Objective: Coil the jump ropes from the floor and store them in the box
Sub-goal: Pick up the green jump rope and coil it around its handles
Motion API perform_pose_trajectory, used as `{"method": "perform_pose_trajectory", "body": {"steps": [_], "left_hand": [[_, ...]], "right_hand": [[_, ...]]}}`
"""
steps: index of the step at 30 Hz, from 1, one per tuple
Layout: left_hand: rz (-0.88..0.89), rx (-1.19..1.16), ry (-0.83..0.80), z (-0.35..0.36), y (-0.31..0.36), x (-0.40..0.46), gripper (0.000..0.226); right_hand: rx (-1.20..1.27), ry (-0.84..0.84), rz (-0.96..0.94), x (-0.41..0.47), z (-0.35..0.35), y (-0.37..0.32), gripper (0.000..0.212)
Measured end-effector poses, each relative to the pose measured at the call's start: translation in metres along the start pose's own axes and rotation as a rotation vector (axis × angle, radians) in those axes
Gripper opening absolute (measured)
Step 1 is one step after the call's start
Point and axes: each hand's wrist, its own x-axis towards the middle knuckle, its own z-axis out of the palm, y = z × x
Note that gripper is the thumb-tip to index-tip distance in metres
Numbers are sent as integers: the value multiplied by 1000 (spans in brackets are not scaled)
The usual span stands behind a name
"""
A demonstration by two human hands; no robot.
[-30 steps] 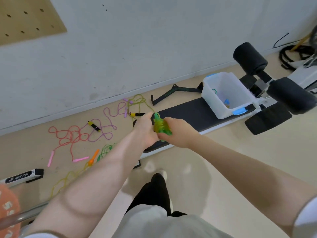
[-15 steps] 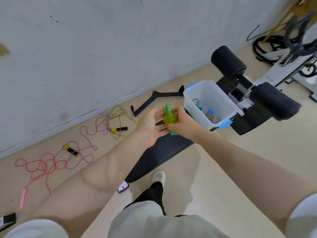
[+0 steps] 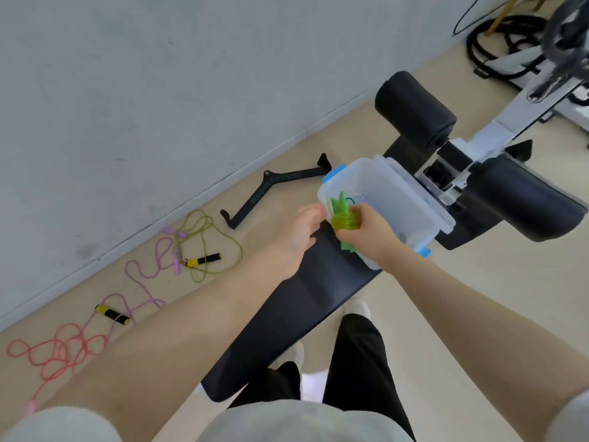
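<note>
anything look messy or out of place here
Yes. Three jump ropes still sprawl uncoiled on the floor by the wall: a yellow-green rope, a purple rope and a red rope, their loops overlapping. A black bar also lies loose there.

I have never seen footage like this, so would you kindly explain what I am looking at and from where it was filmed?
There is no machine: a person wears a camera on the head, looking down at their own bare arms. The right hand grips a coiled green jump rope at the near rim of a clear plastic box, which sits on a black exercise bench. The left hand is open beside the coil. On the floor by the wall lie uncoiled ropes: a yellow-green one, a purple one and a red one.
</note>
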Motion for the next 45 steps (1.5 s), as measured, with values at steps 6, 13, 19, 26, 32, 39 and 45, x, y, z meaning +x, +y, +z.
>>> {"method": "perform_pose_trajectory", "body": {"steps": [6, 13, 19, 26, 32, 39, 45], "left_hand": [[-118, -1, 147, 28, 13, 111, 13], [-146, -137, 378, 36, -10, 211, 19], [-28, -17, 588, 39, -45, 247, 31], [9, 19, 615, 39, -49, 240, 28], [-23, 131, 533, 27, -30, 190, 22], [-12, 143, 673, -41, -41, 56, 22], [23, -41, 899, -125, -129, -105, 19]], "right_hand": [[-26, -56, 242, 123, -36, 62, 30], [-177, -229, 249, 239, -30, 115, 26], [-297, -348, 271, 294, -14, 167, 46], [-788, -320, 141, 280, -22, 148, 55], [-698, -265, -316, 220, -25, 46, 32], [-789, -678, -514, 117, 31, -36, 24], [-942, -801, -603, 0, 136, -59, 27]]}}
